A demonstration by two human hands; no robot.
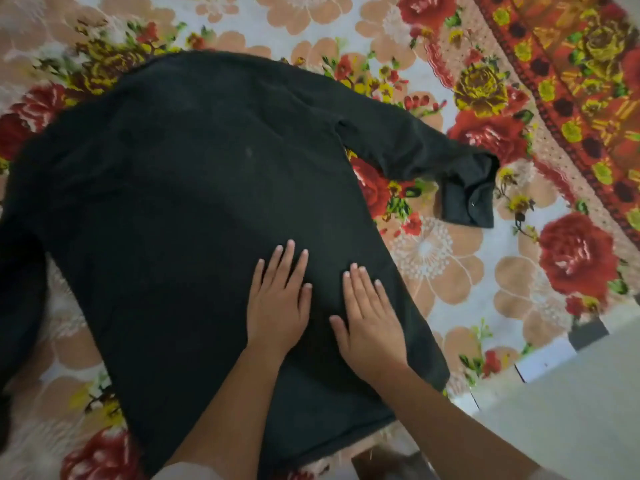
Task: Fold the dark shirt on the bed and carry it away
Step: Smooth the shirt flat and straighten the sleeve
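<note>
The dark shirt [180, 188] lies spread flat on the bed, back side up, filling the middle of the view. One long sleeve stretches to the right and ends in a buttoned cuff; the other sleeve hangs down along the left edge. My left hand [277, 303] rests palm down on the lower part of the shirt, fingers apart. Beside it, my right hand [370, 317] also presses flat on the fabric near the shirt's right side seam. Neither hand holds anything.
A floral blanket [450, 265] with red roses and peach flowers covers the bed. A red and yellow patterned border [571, 81] runs along the upper right. The bed's edge and pale floor [571, 410] show at the lower right.
</note>
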